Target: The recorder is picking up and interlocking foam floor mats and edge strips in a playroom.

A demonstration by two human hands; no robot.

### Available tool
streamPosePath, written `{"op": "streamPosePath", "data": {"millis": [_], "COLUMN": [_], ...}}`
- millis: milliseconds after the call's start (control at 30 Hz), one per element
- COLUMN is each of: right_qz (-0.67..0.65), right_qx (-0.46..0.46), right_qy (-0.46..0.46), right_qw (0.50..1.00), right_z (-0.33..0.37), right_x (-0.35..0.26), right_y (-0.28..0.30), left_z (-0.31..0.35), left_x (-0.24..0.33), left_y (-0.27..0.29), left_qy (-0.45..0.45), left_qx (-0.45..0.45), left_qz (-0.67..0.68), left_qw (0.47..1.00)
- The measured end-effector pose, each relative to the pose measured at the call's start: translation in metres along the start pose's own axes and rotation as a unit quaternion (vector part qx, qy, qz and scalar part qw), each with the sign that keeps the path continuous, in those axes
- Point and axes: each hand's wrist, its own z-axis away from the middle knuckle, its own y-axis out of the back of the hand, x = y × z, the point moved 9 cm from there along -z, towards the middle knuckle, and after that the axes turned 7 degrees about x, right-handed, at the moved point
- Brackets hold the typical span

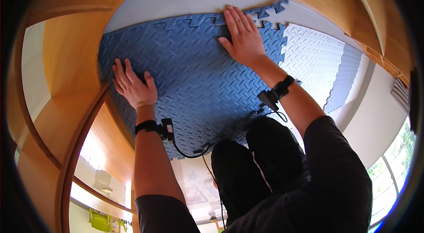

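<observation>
A blue foam floor mat [198, 69] with a raised tread pattern and jigsaw edges lies in front of my knees. My left hand [134, 86] rests flat on its left part, fingers spread. At the far edge my right hand [242, 34] lies palm down, fingers stretched out over the seam with a narrow blue edge strip [265, 10]. Under my hand the seam is hidden. To the right of the hand the strip stands apart from the mat's teeth, its end angling away. Neither hand grips anything.
A white foam mat [311, 54] adjoins on the right, with a grey-blue one [344, 72] beyond it. Wooden furniture [75, 56] curves round the left and far sides. Black wrist straps with cables [187, 155] hang near my knees. A green chair [100, 220] shows at lower left.
</observation>
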Motion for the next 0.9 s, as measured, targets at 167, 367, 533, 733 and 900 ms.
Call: {"op": "streamPosePath", "data": {"millis": [167,367,533,733,900], "right_qz": [-0.027,-0.216,-0.245,-0.200,-0.113], "right_qx": [0.046,0.073,0.117,0.152,0.141], "right_qy": [0.002,0.005,-0.020,0.007,-0.044], "right_qw": [0.999,0.974,0.962,0.968,0.983], "right_z": [-0.008,-0.055,-0.046,-0.041,-0.021], "right_x": [0.030,0.033,0.028,0.029,0.032], "right_y": [0.025,0.013,0.007,0.006,0.005], "left_z": [-0.001,-0.002,0.000,-0.003,-0.002], "left_x": [0.002,0.004,0.001,0.007,0.004], "left_y": [0.002,0.000,0.003,0.000,0.004], "left_qy": [-0.005,-0.009,-0.007,-0.010,-0.018], "left_qx": [0.006,0.002,0.005,0.007,0.011], "left_qz": [0.001,-0.004,-0.005,0.001,0.006], "left_qw": [1.000,1.000,1.000,1.000,1.000]}}
